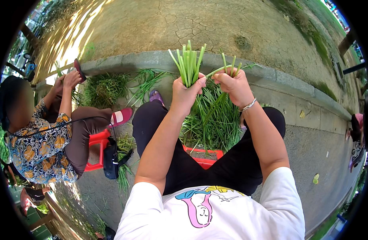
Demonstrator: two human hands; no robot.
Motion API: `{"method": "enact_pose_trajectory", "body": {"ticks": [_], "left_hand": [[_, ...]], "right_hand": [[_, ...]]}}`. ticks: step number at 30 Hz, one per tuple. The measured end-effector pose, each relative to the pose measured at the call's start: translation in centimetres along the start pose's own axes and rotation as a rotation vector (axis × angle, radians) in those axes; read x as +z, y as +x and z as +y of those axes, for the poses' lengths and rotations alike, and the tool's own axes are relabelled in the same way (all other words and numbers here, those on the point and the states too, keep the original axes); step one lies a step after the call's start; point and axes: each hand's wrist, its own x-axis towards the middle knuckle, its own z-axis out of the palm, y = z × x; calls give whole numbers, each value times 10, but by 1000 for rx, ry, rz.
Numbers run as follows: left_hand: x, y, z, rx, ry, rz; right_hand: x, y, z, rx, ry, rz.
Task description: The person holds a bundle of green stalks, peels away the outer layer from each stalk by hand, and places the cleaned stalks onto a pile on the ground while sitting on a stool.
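My left hand [181, 95] is closed round an upright bunch of green stalks [188, 66], whose pale cut-looking ends fan out above the fist. Just to its right, my right hand [238, 87] grips a few more stalks [232, 66] of the same sort. One stalk slants across the gap toward the left hand, and long green lengths hang below the right hand. Beneath both hands, between my knees, lies a large heap of long, thin green stalks [216, 126]. Whether the right fingers pinch one stalk apart from the others is too small to tell.
A concrete kerb [268, 76] curves across beyond my hands, with cracked earth behind it. At left sits a person [44, 140] holding greens, near another heap of stalks [104, 90]. A red stool [97, 150] and dark bag [111, 160] are beside that person.
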Motion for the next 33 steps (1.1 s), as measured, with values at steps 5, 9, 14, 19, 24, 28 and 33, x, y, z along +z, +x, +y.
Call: {"method": "enact_pose_trajectory", "body": {"ticks": [5, 9, 14, 19, 24, 28, 33], "left_hand": [[0, 0, 1, -111, -160, -78], [-3, 1, 1, -131, -146, -107], [-2, 1, 4, -136, -51, -111], [-1, -2, 4, -128, -18, -94], [-1, -1, 3, -95, 1, -46], [-3, 0, 2, -66, 9, 30], [-5, 1, 3, -57, 13, 113]], "right_hand": [[3, -1, 2, -336, -393, 57], [-1, -1, -4, -393, -545, 52], [-7, 1, -6, -361, -507, -9], [-10, -2, -9, -288, -486, -35], [-6, -6, -13, -257, -408, -63], [-11, -7, -18, -85, -328, -106], [-16, -6, -19, 25, -176, -157]]}}
